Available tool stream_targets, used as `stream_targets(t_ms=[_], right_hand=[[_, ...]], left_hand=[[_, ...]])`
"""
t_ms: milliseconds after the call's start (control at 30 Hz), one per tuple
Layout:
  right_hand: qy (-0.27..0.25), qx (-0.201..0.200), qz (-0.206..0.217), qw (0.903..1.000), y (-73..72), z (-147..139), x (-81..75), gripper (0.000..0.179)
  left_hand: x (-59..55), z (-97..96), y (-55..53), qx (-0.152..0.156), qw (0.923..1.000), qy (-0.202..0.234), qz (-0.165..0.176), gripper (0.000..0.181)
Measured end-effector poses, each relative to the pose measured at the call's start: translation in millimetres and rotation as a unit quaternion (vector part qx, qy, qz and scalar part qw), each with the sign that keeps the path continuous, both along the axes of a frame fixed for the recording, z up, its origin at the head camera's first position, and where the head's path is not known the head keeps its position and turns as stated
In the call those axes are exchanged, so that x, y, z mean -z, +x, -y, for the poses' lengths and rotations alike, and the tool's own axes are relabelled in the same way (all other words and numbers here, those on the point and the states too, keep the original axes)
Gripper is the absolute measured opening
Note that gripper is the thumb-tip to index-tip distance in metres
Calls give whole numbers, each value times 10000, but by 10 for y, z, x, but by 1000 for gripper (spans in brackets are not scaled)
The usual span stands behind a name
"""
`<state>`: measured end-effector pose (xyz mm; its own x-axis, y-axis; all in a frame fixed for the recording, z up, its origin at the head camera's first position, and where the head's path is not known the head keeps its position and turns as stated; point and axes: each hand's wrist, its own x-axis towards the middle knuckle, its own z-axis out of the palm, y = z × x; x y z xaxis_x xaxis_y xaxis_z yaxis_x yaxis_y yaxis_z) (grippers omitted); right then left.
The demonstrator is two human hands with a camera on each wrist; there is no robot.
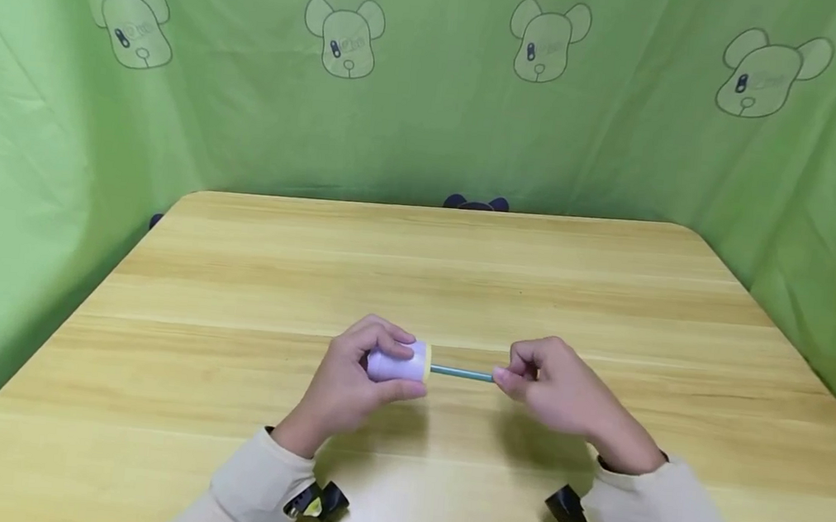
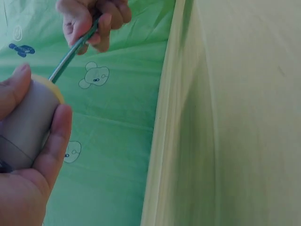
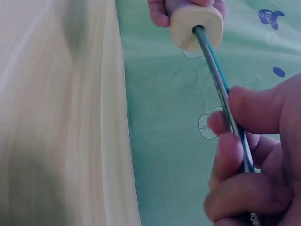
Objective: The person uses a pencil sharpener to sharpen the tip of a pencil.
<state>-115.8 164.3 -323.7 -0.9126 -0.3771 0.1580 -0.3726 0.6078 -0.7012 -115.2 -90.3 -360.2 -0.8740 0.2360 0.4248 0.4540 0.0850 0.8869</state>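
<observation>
A lilac pencil sharpener (image 1: 403,366) with a pale yellow end face (image 3: 180,29) is held above the table by my left hand (image 1: 348,379), thumb on the near side and fingers over the far side. One end of a teal pencil (image 1: 462,373) with silvery stripes sits in the round hole of that face. My right hand (image 1: 556,389) pinches the pencil's other end between thumb and curled fingers. In the right wrist view the pencil (image 3: 216,75) runs from the hole down into the grip, where the fingers partly hide it.
The light wood table (image 1: 461,281) has rounded far corners. Green cloth (image 1: 429,138) with bear-head drawings hangs behind it and at both sides. Black wrist devices (image 1: 566,506) sit at the beige sleeves (image 1: 657,514).
</observation>
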Motion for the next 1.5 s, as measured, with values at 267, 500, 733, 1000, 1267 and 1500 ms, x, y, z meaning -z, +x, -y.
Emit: stream_targets(t_ms=[267, 500, 733, 1000, 1267, 1500], right_hand=[[196, 500, -1092, 9926, 1, 70, 15, 8], [-111, 375, -2775, 9599, -23, 108, 83, 26], [42, 640, -3806, 9225, -24, 178, 120, 25], [188, 574, -3830, 9218, -1, 243, 158, 24], [225, 707, -4344, 8977, -11, 245, 199, 28], [549, 922, -4392, 8919, -10, 253, 215, 27]], left_hand=[[-68, 15, -38, -372, 9980, 336, 386, 31], [-118, 62, -52, -275, 9850, 1163, 1245, 30], [-103, 46, -49, -68, 9853, 1139, 1268, 29], [-119, 53, -36, -124, 9840, 1246, 1268, 28], [-101, 30, -41, 181, 9837, 1143, 1376, 27], [-108, 63, -29, 141, 9886, 815, 1261, 25]])
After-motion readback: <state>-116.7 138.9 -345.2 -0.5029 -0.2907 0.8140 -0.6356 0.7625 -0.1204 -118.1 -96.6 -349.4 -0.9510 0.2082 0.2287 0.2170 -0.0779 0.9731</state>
